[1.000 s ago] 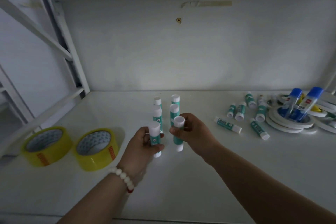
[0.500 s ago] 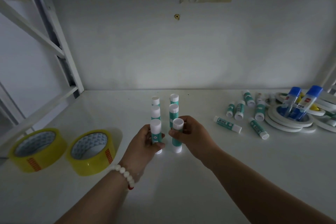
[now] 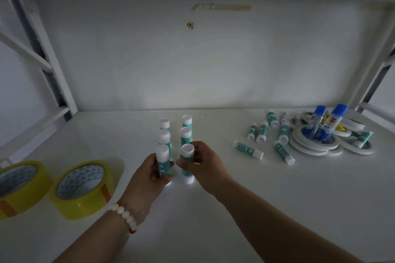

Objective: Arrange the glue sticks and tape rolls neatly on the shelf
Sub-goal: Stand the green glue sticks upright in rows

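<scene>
My left hand (image 3: 149, 172) is curled round a teal glue stick (image 3: 162, 157). My right hand (image 3: 205, 165) pinches a second glue stick (image 3: 188, 173) just below its cap. Both sticks stand upright, side by side, and their bases seem to be down on the shelf (image 3: 256, 209). I judge they are held this way to become the nearest pair of two files. Four standing glue sticks (image 3: 186, 134) run away from me in two columns toward the back wall (image 3: 213, 70). A grip high on the barrel lets me square each stick with its column before letting go.

There is open shelf near me, and more between the files and the loose glue sticks (image 3: 248, 150) lying to the right. That gives my right hand a free path to fetch more. Beyond them the white tape rolls (image 3: 314, 145) are stacked, with blue-capped glue bottles (image 3: 318, 121) poking from the centre, close to the right frame. Two yellow tape rolls (image 3: 82, 188) sit near left, well apart from the files. The risk, I think, is a knuckle tipping the standing ones on release.
</scene>
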